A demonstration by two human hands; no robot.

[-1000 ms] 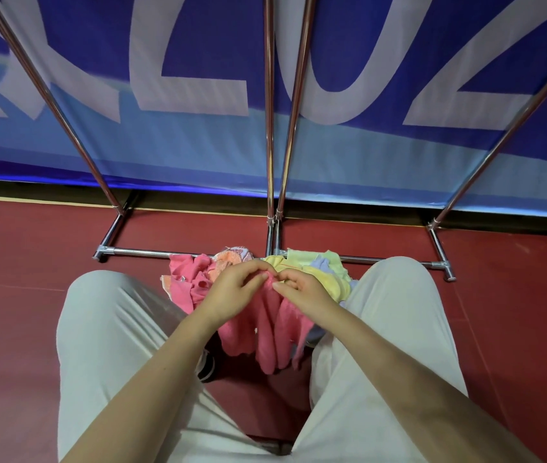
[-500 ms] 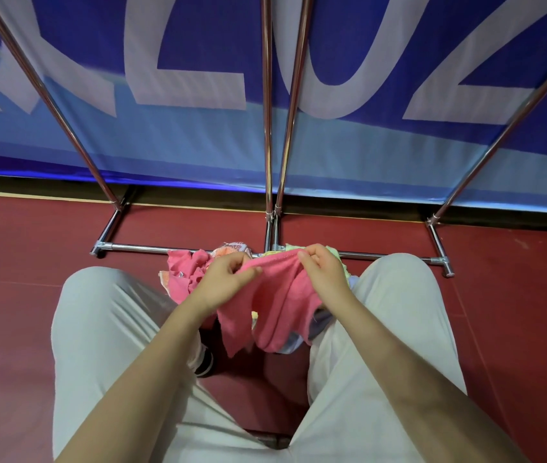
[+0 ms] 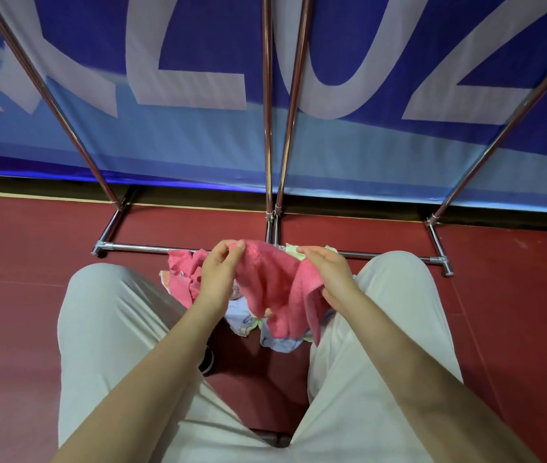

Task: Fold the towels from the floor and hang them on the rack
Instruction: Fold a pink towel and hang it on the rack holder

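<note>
1. My left hand point(image 3: 220, 274) pinches one upper corner of the pink towel point(image 3: 273, 289) between thumb and fingertips, just left of the frame's centre; the pinch is small so the edge stays free to spread.
2. My right hand point(image 3: 330, 275) grips the opposite side of the same towel, fingers curled round the cloth, right of centre; I hold the two hands apart so the fabric opens between them and sags in the middle.
3. The towel hangs in the centre of the frame between my knees, above the towel pile point(image 3: 185, 274); I judge I am finding its edges before the first fold.
4. The pile lies on the red floor point(image 3: 31, 295) against the rack's bottom rail; pink, pale blue and yellow-green pieces show around the held towel.
5. The rack point(image 3: 267, 128) rises in the upper half of the frame, its chrome poles bare in what I can see; its hanging bars are out of view.
</note>
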